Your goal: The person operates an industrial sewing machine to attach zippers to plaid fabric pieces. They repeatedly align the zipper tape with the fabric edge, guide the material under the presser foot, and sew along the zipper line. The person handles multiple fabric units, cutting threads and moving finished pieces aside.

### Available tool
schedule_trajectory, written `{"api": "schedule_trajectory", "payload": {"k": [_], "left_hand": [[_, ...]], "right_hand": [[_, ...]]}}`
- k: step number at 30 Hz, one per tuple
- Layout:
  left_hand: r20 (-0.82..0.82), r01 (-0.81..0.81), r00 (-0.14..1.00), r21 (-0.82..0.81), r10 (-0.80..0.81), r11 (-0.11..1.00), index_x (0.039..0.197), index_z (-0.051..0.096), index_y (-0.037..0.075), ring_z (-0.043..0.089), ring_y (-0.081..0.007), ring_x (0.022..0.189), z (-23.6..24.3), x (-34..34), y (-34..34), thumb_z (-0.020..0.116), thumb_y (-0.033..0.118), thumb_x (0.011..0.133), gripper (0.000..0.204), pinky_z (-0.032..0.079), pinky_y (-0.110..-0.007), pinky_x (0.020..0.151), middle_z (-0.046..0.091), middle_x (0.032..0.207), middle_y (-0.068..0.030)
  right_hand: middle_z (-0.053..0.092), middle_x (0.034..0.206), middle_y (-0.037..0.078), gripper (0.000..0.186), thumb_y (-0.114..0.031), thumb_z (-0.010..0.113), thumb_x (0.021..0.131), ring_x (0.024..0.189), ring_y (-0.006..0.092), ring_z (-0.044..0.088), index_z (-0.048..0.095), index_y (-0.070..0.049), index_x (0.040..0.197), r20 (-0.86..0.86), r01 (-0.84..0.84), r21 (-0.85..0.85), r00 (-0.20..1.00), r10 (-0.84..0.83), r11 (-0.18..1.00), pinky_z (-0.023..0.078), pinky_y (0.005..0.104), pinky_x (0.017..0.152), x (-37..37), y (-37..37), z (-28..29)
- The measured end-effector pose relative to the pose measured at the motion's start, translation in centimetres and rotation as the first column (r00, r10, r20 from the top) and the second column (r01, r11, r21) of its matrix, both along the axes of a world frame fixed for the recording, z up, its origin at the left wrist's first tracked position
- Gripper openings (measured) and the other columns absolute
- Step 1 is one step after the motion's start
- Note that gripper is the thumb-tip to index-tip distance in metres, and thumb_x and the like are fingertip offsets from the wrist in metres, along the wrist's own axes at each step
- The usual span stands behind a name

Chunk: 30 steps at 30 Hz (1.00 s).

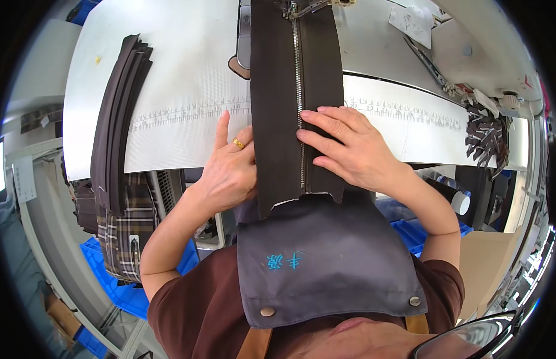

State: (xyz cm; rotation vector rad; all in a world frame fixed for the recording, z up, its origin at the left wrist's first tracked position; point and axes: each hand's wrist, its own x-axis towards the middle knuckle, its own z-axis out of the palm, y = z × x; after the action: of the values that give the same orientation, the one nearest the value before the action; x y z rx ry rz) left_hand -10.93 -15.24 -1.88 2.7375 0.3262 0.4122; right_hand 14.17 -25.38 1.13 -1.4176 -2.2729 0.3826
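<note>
A dark brown fabric panel lies lengthwise over the white table, its near end hanging toward my apron. Down its middle runs a metal zipper, whose far end passes under the sewing machine's presser foot. My left hand, with a gold ring, is closed at the panel's left edge; its index finger points away and the other fingertips are hidden by the cloth. Flat on the right half rests my right hand, fingers stretched out, with two fingertips touching the zipper.
Dark fabric strips hang over the table's left edge, above plaid cloth and a blue bin. A printed ruler scale crosses the table. At right are a long metal tool and a bundle of zipper pieces.
</note>
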Motion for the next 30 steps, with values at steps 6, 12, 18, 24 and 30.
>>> {"api": "schedule_trajectory", "payload": {"k": [6,12,18,24,30], "left_hand": [[0.008,0.005,1.0,-0.002,-0.005,1.0,0.093,0.071,0.012,0.05,-0.0263,0.115,0.0,-0.1,0.0,0.073,0.015,0.061,0.033,0.011,-0.067,0.109,0.056,0.123,-0.0062],[0.061,0.003,0.998,0.035,-0.005,0.999,0.095,0.07,0.012,0.051,-0.0263,0.113,-0.4,-0.4,0.2,0.073,0.015,0.062,0.034,0.012,-0.063,0.111,0.057,0.122,-0.0065],[0.422,-0.33,0.852,-0.025,0.309,0.944,0.103,0.069,0.011,0.053,-0.0287,0.12,0.2,1.2,-1.1,0.064,0.008,0.07,0.033,0.018,-0.053,0.113,0.056,0.128,-0.0074],[0.285,-0.145,0.95,0.045,0.126,0.988,0.11,0.069,0.008,0.067,-0.0203,0.101,7.1,2.7,2.4,0.054,0.003,0.08,0.034,0.026,-0.045,0.11,0.071,0.106,-0.0059],[0.186,-0.024,0.982,-0.094,0.041,0.995,0.107,0.068,0.007,0.065,-0.0172,0.105,7.0,2.4,3.5,0.062,-0.001,0.074,0.034,0.03,-0.044,0.108,0.068,0.113,-0.0047]], "right_hand": [[0.054,0.133,0.006,0.044,-0.021,0.073,0.077,0.122,0.027,0.048,0.063,-0.012,0.119,0.109,0.064,0.125,0.991,-0.078,0.99,0.042,0.0454,0.1,-0.9,-0.6,-1.7],[0.054,0.13,0.006,0.037,-0.026,0.071,0.08,0.119,0.0272,0.05,0.064,-0.013,0.114,0.131,0.067,0.164,0.987,-0.089,0.984,0.043,0.0465,0.099,-1.8,-0.3,-1.6],[0.052,0.131,0.007,0.042,-0.03,0.074,0.077,0.119,0.0273,0.05,0.064,-0.015,0.115,0.09,0.008,0.186,0.996,-0.025,0.982,0.042,0.0486,0.1,-1.5,-1.0,-2.1],[0.048,0.137,0.008,0.047,-0.032,0.075,0.076,0.123,0.0287,0.048,0.063,-0.021,0.12,0.099,-0.022,0.113,0.995,0.011,0.993,0.039,0.0506,0.102,-1.4,-1.6,-1.5],[0.047,0.139,0.009,0.05,-0.033,0.074,0.077,0.124,0.0292,0.047,0.06,-0.022,0.124,0.106,-0.022,0.088,0.994,0.013,0.996,0.038,0.0511,0.104,-1.4,-1.6,-1.1]]}}
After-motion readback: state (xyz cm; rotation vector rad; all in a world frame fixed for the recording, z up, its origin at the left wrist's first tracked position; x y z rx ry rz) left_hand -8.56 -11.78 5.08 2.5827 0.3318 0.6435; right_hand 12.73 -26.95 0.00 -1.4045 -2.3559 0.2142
